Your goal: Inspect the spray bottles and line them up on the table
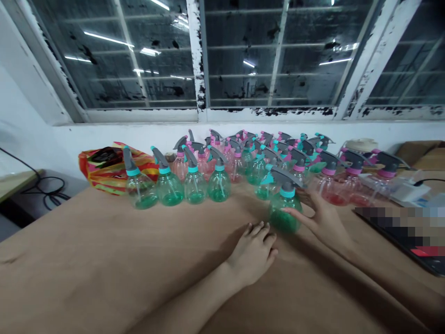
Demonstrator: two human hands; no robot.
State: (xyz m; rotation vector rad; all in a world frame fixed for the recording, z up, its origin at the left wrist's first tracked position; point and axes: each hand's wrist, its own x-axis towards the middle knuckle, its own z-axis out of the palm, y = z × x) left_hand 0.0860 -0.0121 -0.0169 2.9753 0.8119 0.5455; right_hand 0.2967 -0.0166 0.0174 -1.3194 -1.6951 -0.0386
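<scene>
My right hand (pixel 321 220) grips a green spray bottle (pixel 285 218) from its right side, thumb across the front of the round body. This bottle has a turquoise collar and a grey trigger head, and it stands nearer to me than the others. Just left of it, my left hand (pixel 253 250) lies palm down on the table with its fingers stretched out, holding nothing. Several green spray bottles (pixel 219 185) form a row to the left. On the right stand pink spray bottles (pixel 336 190) with red liquid inside.
More pink and green bottles crowd the back of the wooden table (pixel 139 260), below the window. A bright plastic bag (pixel 99 174) sits at the back left. At the right lies a dark flat device (pixel 392 236), partly blurred out. Black cables (pixel 48 188) hang off the left side.
</scene>
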